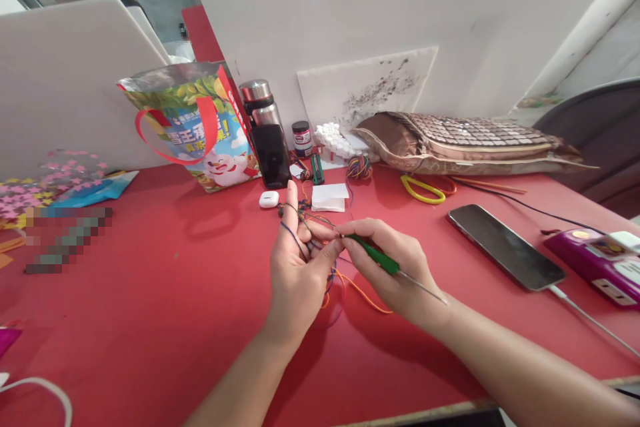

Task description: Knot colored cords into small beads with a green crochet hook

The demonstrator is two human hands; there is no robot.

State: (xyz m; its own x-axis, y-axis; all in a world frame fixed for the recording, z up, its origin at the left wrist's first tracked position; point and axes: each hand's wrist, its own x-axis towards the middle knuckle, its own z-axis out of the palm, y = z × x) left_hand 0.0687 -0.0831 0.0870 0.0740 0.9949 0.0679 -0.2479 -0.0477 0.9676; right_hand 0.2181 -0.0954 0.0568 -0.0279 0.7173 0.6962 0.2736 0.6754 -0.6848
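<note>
Over the middle of the red table, my left hand (295,260) pinches a small piece of yarn work, mostly hidden by the fingers. Its index finger points up, with dark blue and dark green yarn (295,240) looped around it. My right hand (395,260) grips a green-handled crochet hook (375,253) like a pen. The hook's working tip meets the left thumb and fingertips, while its thin metal shank points back towards my right wrist. Loose orange yarn (363,293) hangs below the hands onto the table.
Behind the hands stand a black phone (273,157), a steel flask (260,97) and a colourful bag (200,127). An earbud case (269,199), white paper (330,197) and a yarn ball (360,167) lie nearby. Rightward are yellow-handled scissors (423,189), a charging phone (505,247) and a purple power strip (590,260).
</note>
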